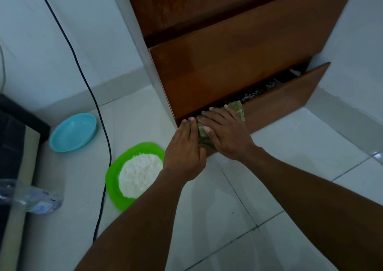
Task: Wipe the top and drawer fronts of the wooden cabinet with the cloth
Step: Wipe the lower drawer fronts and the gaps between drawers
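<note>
Green cloth [236, 110], folded, lies over the top edge of the bottom drawer [290, 100], near its left corner. Right hand [226, 132] is flat on it, fingers straight and slightly spread, pressing it to the wood. Left hand [182, 152] is just beside, fingers straight and together, tips at the drawer's edge. Drawer stands ajar in the wooden cabinet [228, 63]. On the floor to the left: green plate [116, 179] heaped with white powder [138, 173], blue bowl [72, 132], black cable [99, 113], clear bottle [31, 198].
</note>
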Available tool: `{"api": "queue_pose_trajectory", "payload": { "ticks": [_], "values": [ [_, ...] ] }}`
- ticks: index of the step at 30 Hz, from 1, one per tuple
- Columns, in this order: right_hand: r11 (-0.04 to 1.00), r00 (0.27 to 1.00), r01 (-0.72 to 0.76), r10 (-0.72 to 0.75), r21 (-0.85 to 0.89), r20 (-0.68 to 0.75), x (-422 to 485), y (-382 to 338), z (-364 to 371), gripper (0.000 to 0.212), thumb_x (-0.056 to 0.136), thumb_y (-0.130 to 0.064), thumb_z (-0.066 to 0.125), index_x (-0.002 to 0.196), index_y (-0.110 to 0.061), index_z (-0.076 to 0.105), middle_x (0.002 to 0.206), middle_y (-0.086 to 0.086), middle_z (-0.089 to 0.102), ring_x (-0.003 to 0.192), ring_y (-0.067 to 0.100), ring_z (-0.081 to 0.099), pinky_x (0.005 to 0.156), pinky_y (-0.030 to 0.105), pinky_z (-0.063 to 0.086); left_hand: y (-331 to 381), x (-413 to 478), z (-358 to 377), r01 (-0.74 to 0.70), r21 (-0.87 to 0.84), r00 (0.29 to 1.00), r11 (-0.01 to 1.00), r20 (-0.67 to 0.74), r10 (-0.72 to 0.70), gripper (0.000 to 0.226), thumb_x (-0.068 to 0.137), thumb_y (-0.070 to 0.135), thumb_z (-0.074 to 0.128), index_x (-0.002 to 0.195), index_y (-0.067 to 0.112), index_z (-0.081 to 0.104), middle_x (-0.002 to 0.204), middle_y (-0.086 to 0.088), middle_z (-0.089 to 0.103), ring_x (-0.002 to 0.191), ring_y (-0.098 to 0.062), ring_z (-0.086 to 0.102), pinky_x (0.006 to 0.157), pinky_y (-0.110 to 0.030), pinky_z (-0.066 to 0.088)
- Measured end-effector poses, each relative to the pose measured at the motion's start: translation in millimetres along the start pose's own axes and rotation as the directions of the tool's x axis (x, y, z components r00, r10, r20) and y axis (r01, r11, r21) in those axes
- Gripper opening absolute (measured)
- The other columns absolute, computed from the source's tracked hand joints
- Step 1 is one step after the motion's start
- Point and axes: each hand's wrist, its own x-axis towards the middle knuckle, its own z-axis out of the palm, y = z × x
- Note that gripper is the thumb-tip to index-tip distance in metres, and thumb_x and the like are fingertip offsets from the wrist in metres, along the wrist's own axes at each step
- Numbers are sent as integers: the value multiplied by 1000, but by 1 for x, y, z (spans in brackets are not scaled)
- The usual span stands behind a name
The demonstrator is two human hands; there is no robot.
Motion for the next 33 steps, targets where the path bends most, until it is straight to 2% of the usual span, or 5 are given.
{"api": "queue_pose_trajectory", "payload": {
  "ticks": [10,19,25,28,33],
  "values": [
    [994,992,-108,108,17,-68,-11,46,-15,42,106,-36,32,134,-21,59,137,2,59,137,24,44,120,46,22,25,32,7,-126,86,991,988,59,121,79,90,40,15,154,-4,27,157,-24,36,149,-36,30,123,-46,23],
    [953,949,-303,300,-15,-102,-18,128,-38,43,107,-37,30,132,-21,61,135,3,60,141,24,39,121,47,19,60,82,15,-242,124,952,962,223,211,79,91,41,14,159,3,2,168,-14,9,156,-26,4,126,-39,10],
    [909,896,-415,413,22,-163,-20,170,-43,44,107,-36,28,130,-18,62,137,3,57,146,23,32,116,55,26,85,130,39,-364,93,922,927,178,344,79,92,42,8,157,-2,18,164,-20,24,153,-32,18,124,-45,22],
    [876,845,-466,481,122,-231,-23,190,-38,46,107,-37,27,136,-17,57,148,5,48,151,24,24,116,57,28,104,152,54,-412,74,910,908,91,405,67,101,37,21,152,-4,34,157,-22,38,148,-35,33,120,-47,31],
    [844,751,-490,537,221,-385,-25,213,-28,50,108,-35,24,139,-12,54,158,12,35,153,30,17,124,48,19,114,187,66,-535,145,845,832,64,532,62,106,38,26,152,-3,36,157,-21,38,148,-32,33,119,-46,33]
  ]
}}
